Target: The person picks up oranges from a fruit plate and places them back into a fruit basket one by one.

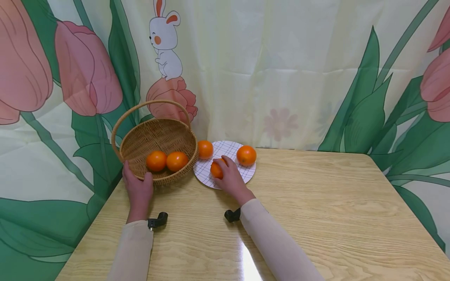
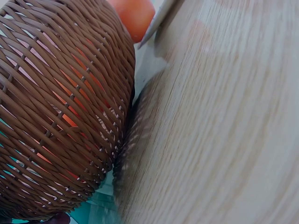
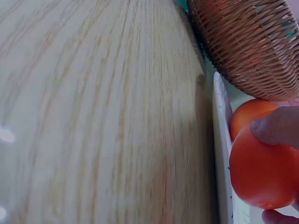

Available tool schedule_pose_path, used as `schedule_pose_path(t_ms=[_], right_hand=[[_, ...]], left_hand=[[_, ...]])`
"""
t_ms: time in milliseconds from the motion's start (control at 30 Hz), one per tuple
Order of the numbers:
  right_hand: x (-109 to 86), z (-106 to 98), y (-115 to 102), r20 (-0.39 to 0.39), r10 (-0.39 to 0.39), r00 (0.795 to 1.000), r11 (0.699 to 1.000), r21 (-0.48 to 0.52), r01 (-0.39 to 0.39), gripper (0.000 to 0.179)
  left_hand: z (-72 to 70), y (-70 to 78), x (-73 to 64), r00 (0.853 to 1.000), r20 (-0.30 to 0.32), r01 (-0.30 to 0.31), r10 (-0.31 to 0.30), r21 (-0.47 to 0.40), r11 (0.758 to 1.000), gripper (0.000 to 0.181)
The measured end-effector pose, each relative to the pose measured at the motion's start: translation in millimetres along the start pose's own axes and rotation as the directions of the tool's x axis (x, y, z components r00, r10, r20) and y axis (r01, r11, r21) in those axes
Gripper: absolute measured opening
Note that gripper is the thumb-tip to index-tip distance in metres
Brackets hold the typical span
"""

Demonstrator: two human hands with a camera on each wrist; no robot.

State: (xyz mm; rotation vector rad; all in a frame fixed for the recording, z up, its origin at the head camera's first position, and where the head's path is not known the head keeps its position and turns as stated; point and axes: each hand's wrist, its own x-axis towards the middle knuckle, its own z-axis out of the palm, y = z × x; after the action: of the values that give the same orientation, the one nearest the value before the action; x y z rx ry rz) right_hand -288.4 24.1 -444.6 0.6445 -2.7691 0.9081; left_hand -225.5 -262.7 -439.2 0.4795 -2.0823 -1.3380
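Note:
My left hand (image 1: pixel 138 192) holds the near left side of a brown wicker basket (image 1: pixel 156 134), which leans with its opening toward me. Two oranges lie inside the basket, the left orange (image 1: pixel 156 161) beside the right orange (image 1: pixel 177 161). Over a round white checked plate (image 1: pixel 202 176), my right hand (image 1: pixel 232 177) grips an orange (image 1: pixel 216 169) between thumb and fingers. The right wrist view shows the thumb across that orange (image 3: pixel 261 172). Another orange (image 1: pixel 205 150) sits at the plate's left, against the basket, and one more orange (image 1: pixel 246 155) lies on its right side.
The plate and basket stand at the back of a light wooden table (image 1: pixel 334 210). Behind hangs a curtain (image 1: pixel 291 78) printed with tulips and a rabbit. The basket's tall arched handle (image 1: pixel 154 102) rises on its far side. A small black device (image 1: pixel 159 220) is on each wrist.

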Motion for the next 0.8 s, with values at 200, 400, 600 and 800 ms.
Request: schedule_pose_path(t_ms=[200, 400, 600, 800], right_hand=[[-0.1, -1, -2, -0.035, -0.021, 0.999, 1.0, 0.002, 0.021, 0.06], [0.7, -5, -8, -0.085, -0.07, 0.994, 0.998, 0.002, 0.07, 0.06], [1.9, -9, -14, -0.119, -0.106, 0.987, 0.994, -0.013, 0.106, 0.06], [5.2, -15, -22, -0.171, -0.144, 0.975, 0.99, -0.013, 0.143, 0.059]], left_hand=[[-0.1, 0.0, -0.7, 1.0, 0.003, -0.003, 0.003, -0.002, 1.0, 0.073], [0.1, -1.2, 0.0, 1.0, -0.007, -0.019, 0.019, 0.002, 1.0, 0.073], [0.4, -1.7, 0.2, 1.0, -0.004, -0.015, 0.015, -0.002, 1.0, 0.073], [0.7, -0.1, -0.3, 1.0, -0.003, -0.016, 0.016, -0.001, 1.0, 0.073]])
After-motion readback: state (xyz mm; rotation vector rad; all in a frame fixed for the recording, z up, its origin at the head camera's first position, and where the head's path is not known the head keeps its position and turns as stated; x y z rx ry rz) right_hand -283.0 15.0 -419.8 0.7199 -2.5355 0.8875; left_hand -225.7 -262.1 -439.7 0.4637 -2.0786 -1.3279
